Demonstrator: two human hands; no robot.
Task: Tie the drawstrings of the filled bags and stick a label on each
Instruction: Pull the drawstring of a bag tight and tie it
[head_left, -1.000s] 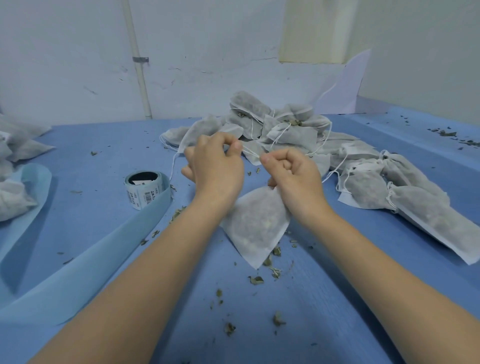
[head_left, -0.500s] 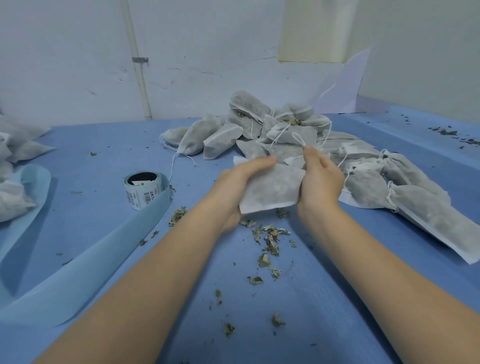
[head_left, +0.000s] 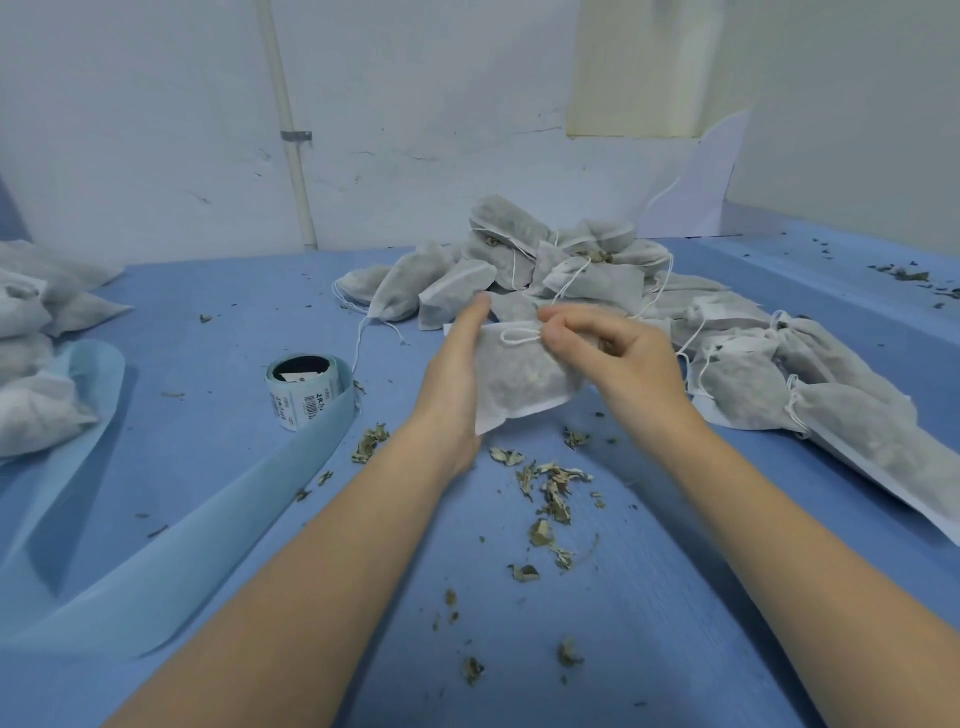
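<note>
Covering the whole view, the blue bench carries everything, its far edge meeting a white wall. A heap of filled bags sits toward the far edge and trails along the right side toward the near right corner. More bags lie piled at the left edge, beside a long pale blue paper strip that runs from the near left corner up to the label roll, standing left of centre. Above the middle of the bench, one filled bag is held up between both hands. The left hand supports its left side with straight fingers laid flat against it. The right hand has curled fingers at the bag's top, thumb and forefinger pinching the white drawstring, which forms a small loop. Dried leaf crumbs lie scattered on the bench below the bag.
</note>
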